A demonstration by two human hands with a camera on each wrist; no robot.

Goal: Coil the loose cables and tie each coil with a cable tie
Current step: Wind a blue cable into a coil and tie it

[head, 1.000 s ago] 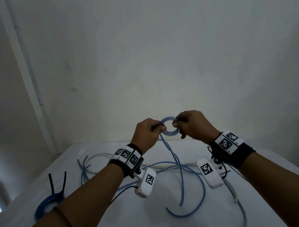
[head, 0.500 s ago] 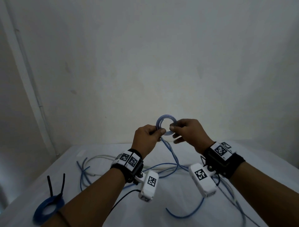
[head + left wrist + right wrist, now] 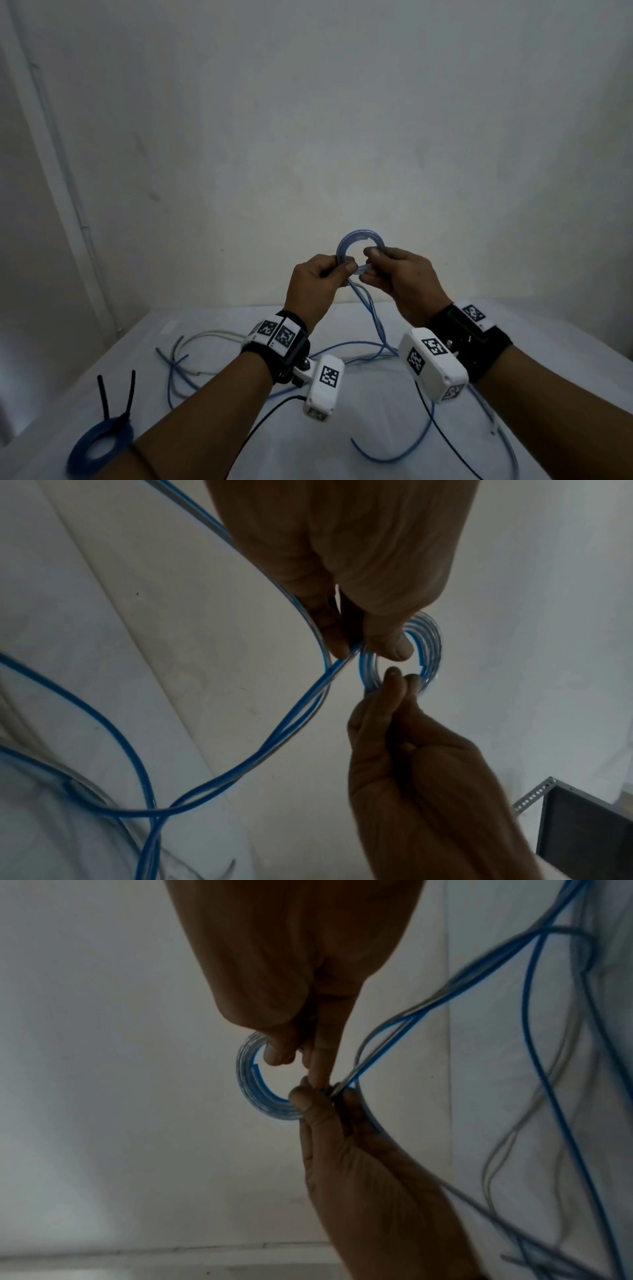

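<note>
A small coil of blue-and-clear cable [image 3: 359, 237] is held up in front of the wall. My left hand [image 3: 346, 269] pinches its lower left side between thumb and finger. My right hand [image 3: 371, 260] pinches the right side. In the left wrist view the left hand [image 3: 369, 647] grips where the strands leave the coil [image 3: 432, 642], and the right hand [image 3: 400, 680] holds from below. The right wrist view shows the coil [image 3: 247, 1074] between the right hand [image 3: 298, 1056] and left hand [image 3: 318, 1093]. Loose strands [image 3: 376, 325] hang to the table.
A white-covered table [image 3: 376, 428] carries tangled blue and grey cables [image 3: 178, 363]. At the lower left lies a finished blue coil [image 3: 99, 442] with a black tie [image 3: 116, 394] sticking up. A plain wall stands close behind. A metal rack [image 3: 582, 826] is at the right.
The right wrist has dropped and swung nearer the left hand while both keep hold of the coil. The hanging strands have shifted and the loop on the table has pulled in.
</note>
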